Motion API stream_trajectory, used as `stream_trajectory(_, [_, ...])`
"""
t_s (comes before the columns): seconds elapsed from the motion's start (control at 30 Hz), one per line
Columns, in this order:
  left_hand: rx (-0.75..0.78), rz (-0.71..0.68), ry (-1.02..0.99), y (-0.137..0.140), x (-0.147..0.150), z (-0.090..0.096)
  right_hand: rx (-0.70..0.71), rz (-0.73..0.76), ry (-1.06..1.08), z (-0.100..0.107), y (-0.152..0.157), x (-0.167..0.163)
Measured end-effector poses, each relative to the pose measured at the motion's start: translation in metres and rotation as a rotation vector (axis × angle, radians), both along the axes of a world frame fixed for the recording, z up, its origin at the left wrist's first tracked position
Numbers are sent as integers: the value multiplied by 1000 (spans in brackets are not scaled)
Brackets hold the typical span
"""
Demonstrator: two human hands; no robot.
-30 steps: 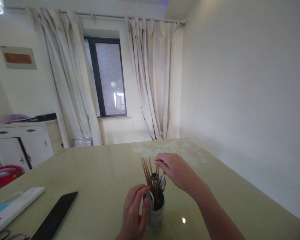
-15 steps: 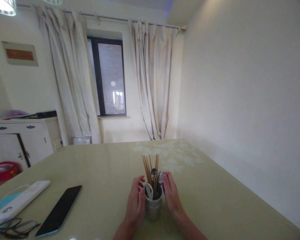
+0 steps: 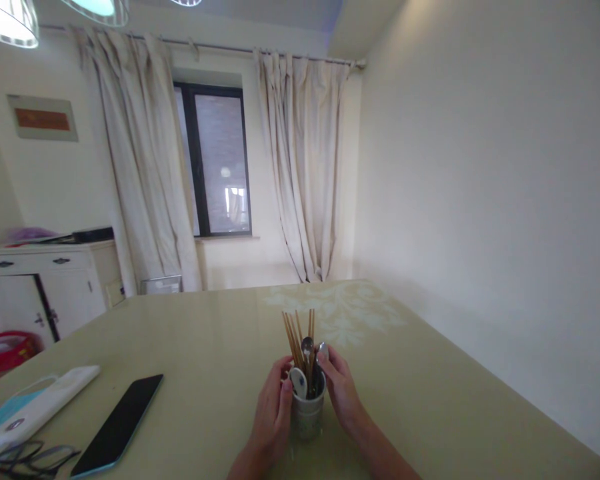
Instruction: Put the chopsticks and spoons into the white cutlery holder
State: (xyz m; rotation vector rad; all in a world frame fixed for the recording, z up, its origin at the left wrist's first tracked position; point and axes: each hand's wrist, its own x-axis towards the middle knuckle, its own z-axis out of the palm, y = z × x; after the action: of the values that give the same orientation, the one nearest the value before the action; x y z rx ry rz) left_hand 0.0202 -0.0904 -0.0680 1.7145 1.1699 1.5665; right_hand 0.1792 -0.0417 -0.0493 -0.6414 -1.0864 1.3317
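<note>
Utensil cup (image 3: 307, 421) stands upright on the glossy green tabletop (image 3: 205, 387), between my two hands. My left hand (image 3: 273, 405) is half-curled beside the cup's rim, thumb near the white spoon (image 3: 299, 382); firm hold or light touch, can't tell. My right hand (image 3: 344, 388) is loosely bent on the other side, thumb and fingers at the bowl of a metal spoon (image 3: 323, 349); can't tell if it's pinched. Cup also holds wooden chopsticks (image 3: 290, 332), fanned out well above the rim, and a second metal spoon (image 3: 307, 345).

Handling, my guess: cup stiff, probably ceramic, so chippable and a bit slick; moderate weight, top-heavy with tall contents. Best hold is both palms low around the wall. Chopsticks light and stiff, easy by the upper ends; metal spoons rigid, smooth, maybe slippery at the bowl. White spoon looks breakable: take it by its exposed edge, gently.
</note>
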Motion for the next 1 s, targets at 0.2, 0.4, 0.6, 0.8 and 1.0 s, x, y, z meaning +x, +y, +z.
stream_trajectory(0.2, [7,16,27,-2,-1,4,-36,-18,88,-4,5,-1])
stream_trajectory(0.4, [-12,47,31,-2,-3,3,-71,-14,101,-10,10,-1])
stream_trajectory(0.6, [-25,50,-2,0,-4,-1,-38,90,129,-8,6,-2])
stream_trajectory(0.8, [-30,44,11,1,-4,0,-23,73,92,-10,6,-2])
stream_trajectory(1.0, [-51,-5,5,2,-3,-1,33,4,-47,-15,11,3])
